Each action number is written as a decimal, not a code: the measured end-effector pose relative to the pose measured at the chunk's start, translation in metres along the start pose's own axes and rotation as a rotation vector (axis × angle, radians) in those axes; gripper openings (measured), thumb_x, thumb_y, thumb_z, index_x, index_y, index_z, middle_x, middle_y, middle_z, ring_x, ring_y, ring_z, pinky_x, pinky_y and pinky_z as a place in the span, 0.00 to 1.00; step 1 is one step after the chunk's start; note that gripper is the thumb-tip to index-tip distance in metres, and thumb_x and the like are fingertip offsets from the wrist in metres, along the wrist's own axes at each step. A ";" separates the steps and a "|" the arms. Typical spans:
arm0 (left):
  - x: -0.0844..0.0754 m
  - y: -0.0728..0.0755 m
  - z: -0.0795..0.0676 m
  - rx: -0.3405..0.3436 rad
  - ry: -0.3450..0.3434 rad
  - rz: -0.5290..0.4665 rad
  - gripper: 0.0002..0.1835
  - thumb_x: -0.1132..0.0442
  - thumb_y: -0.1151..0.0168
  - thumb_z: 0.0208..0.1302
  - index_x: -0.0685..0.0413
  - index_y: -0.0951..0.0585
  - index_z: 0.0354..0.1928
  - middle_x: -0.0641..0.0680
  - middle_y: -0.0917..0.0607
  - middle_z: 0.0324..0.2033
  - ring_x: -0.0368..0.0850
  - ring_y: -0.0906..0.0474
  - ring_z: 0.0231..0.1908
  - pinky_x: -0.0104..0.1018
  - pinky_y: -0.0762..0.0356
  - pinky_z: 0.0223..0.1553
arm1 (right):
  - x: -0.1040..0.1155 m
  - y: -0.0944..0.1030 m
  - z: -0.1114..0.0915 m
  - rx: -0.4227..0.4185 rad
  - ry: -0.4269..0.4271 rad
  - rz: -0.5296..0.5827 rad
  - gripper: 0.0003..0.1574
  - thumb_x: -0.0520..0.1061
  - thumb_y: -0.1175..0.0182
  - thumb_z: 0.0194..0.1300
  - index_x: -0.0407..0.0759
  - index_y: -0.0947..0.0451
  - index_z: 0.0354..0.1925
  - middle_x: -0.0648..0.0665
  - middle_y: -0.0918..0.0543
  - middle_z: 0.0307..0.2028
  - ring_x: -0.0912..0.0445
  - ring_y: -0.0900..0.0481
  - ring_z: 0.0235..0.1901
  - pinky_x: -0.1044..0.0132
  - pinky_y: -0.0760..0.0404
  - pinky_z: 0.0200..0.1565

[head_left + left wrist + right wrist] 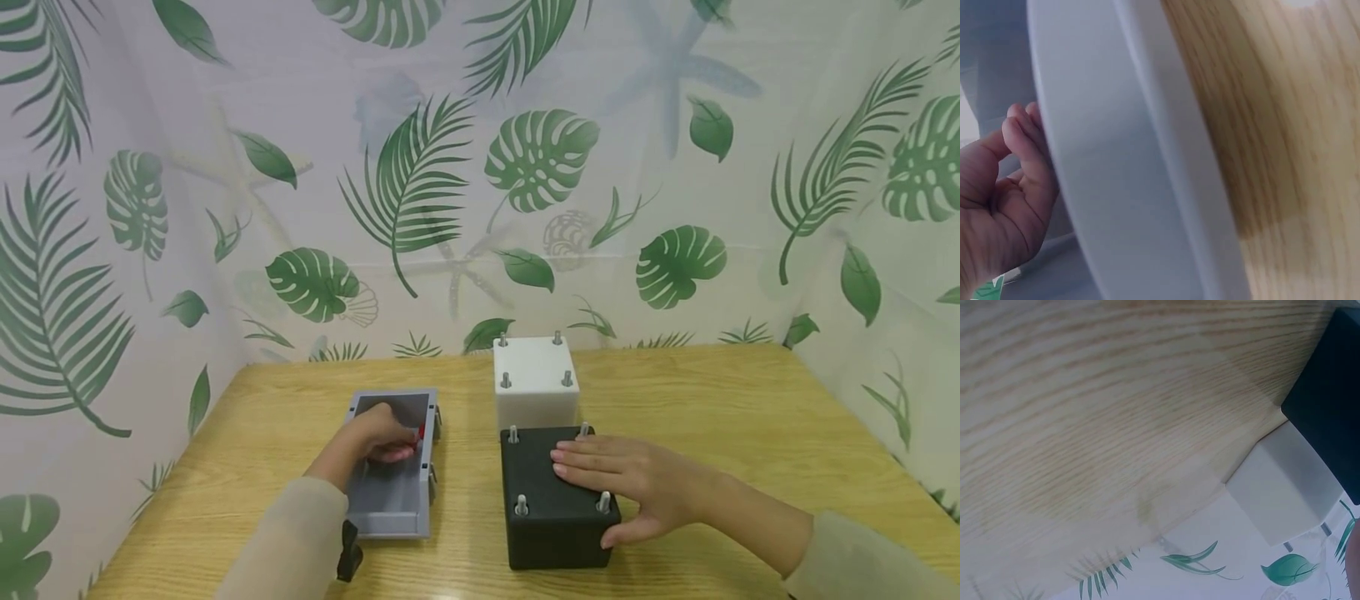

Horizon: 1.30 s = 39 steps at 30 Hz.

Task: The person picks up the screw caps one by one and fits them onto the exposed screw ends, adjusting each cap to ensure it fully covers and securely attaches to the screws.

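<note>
- Showing at the left hand's (384,433) fingertips is a red piece (422,431), inside the bin near its right wall; the fingers cover most of it, so its shape cannot be told.
- The grey bin (385,523) stands on the table (675,387), its walls rising around the left hand. In the left wrist view the pale wall crosses the middle and hides the fingertips in part.
- Two clips (432,483) sit along the outside of the bin's right wall.
- To the right of the bin, with bare wood between, stands the black box (558,542), a bolt (522,504) upright at each of its four top corners.
- Just behind it is the white box (536,362), also with four bolts on top; the black box blocks its lower front, and whether the two touch is unclear.
- Behind the table hangs a leaf-print cloth (450,208).
- Left grip: fingers bent and drawn in toward the thumb beside the red piece; whether they pinch it or only touch it, I cannot tell.
- Right grip: the right hand (633,475) lies on the black box's top, fingers straight and side by side between the right-hand bolts, thumb apart at the near right edge, pinching nothing.
</note>
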State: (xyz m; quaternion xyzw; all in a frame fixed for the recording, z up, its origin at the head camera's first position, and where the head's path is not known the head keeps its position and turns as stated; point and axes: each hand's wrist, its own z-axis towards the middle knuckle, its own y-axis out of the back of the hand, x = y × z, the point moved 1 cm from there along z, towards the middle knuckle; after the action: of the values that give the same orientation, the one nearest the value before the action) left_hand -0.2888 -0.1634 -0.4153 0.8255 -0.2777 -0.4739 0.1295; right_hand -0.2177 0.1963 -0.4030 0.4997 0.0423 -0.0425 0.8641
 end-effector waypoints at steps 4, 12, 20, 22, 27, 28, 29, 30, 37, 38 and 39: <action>-0.002 0.002 -0.002 0.056 -0.009 -0.104 0.08 0.68 0.41 0.63 0.64 0.20 0.27 0.50 0.20 0.16 0.34 0.24 0.15 0.22 0.24 0.19 | 0.000 -0.001 0.000 0.002 -0.005 0.012 0.47 0.66 0.43 0.62 0.30 0.33 0.62 0.34 0.29 0.62 0.45 0.31 0.62 0.65 0.44 0.70; -0.005 0.005 -0.007 0.041 -0.021 -0.167 0.07 0.68 0.40 0.63 0.66 0.18 0.29 0.50 0.19 0.17 0.35 0.23 0.17 0.24 0.22 0.22 | -0.001 -0.002 0.000 -0.030 -0.006 0.029 0.47 0.66 0.41 0.61 0.29 0.32 0.61 0.34 0.30 0.63 0.45 0.32 0.63 0.64 0.43 0.69; -0.001 0.006 -0.009 0.009 -0.076 -0.239 0.10 0.70 0.43 0.64 0.72 0.19 0.40 0.52 0.17 0.20 0.36 0.21 0.20 0.27 0.18 0.27 | 0.000 -0.001 0.000 -0.038 -0.007 0.025 0.47 0.65 0.41 0.61 0.29 0.32 0.61 0.34 0.29 0.62 0.45 0.31 0.62 0.65 0.42 0.69; 0.000 0.006 -0.012 0.015 -0.102 -0.242 0.11 0.70 0.44 0.65 0.74 0.20 0.43 0.52 0.17 0.21 0.35 0.21 0.21 0.27 0.18 0.28 | 0.000 -0.001 0.000 -0.035 -0.012 0.021 0.47 0.65 0.41 0.61 0.29 0.32 0.61 0.34 0.29 0.62 0.46 0.31 0.62 0.65 0.43 0.69; 0.004 0.008 -0.015 0.028 -0.169 -0.252 0.14 0.71 0.48 0.66 0.78 0.22 0.46 0.52 0.17 0.22 0.35 0.21 0.21 0.27 0.18 0.28 | 0.001 -0.002 0.000 -0.026 -0.024 0.019 0.46 0.65 0.42 0.61 0.30 0.32 0.62 0.35 0.29 0.62 0.46 0.31 0.62 0.66 0.44 0.69; 0.005 0.008 -0.016 0.021 -0.186 -0.256 0.13 0.71 0.48 0.66 0.79 0.23 0.45 0.52 0.17 0.22 0.35 0.21 0.22 0.27 0.18 0.28 | 0.002 -0.003 0.000 -0.027 -0.024 0.023 0.46 0.65 0.41 0.61 0.30 0.32 0.62 0.35 0.29 0.62 0.45 0.31 0.62 0.66 0.44 0.69; 0.005 0.009 -0.017 0.013 -0.205 -0.264 0.13 0.71 0.48 0.66 0.79 0.23 0.45 0.52 0.17 0.22 0.35 0.20 0.22 0.28 0.18 0.28 | 0.002 -0.003 0.000 -0.026 -0.024 0.025 0.47 0.65 0.41 0.61 0.30 0.32 0.62 0.34 0.29 0.62 0.45 0.31 0.62 0.66 0.44 0.69; 0.005 0.010 -0.017 0.003 -0.220 -0.271 0.13 0.72 0.48 0.66 0.79 0.23 0.44 0.52 0.17 0.21 0.36 0.20 0.22 0.29 0.17 0.29 | 0.002 -0.003 0.000 -0.026 -0.025 0.027 0.47 0.65 0.41 0.61 0.30 0.33 0.62 0.34 0.29 0.62 0.45 0.31 0.62 0.66 0.44 0.69; -0.001 0.013 -0.025 -0.053 -0.307 -0.305 0.10 0.72 0.47 0.66 0.78 0.24 0.42 0.52 0.18 0.21 0.37 0.20 0.22 0.33 0.16 0.31 | 0.003 -0.003 0.000 -0.022 -0.036 0.028 0.46 0.65 0.42 0.61 0.30 0.33 0.62 0.35 0.30 0.62 0.46 0.32 0.63 0.66 0.44 0.70; -0.002 0.014 -0.026 -0.055 -0.308 -0.309 0.10 0.72 0.46 0.66 0.78 0.24 0.42 0.52 0.18 0.21 0.37 0.20 0.22 0.32 0.16 0.31 | 0.003 -0.002 0.000 -0.020 -0.036 0.029 0.46 0.65 0.42 0.62 0.30 0.33 0.62 0.34 0.30 0.62 0.46 0.32 0.63 0.66 0.44 0.70; -0.003 0.014 -0.027 -0.053 -0.313 -0.310 0.11 0.72 0.46 0.66 0.77 0.24 0.43 0.51 0.18 0.21 0.37 0.20 0.22 0.32 0.16 0.31 | 0.003 -0.002 0.000 -0.018 -0.036 0.030 0.46 0.65 0.42 0.62 0.30 0.33 0.62 0.34 0.30 0.63 0.46 0.33 0.64 0.66 0.44 0.70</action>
State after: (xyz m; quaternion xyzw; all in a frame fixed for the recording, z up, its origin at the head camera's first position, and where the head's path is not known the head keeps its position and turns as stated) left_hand -0.2716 -0.1747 -0.3927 0.7710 -0.1517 -0.6176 0.0322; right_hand -0.2150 0.1955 -0.4047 0.4918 0.0193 -0.0383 0.8697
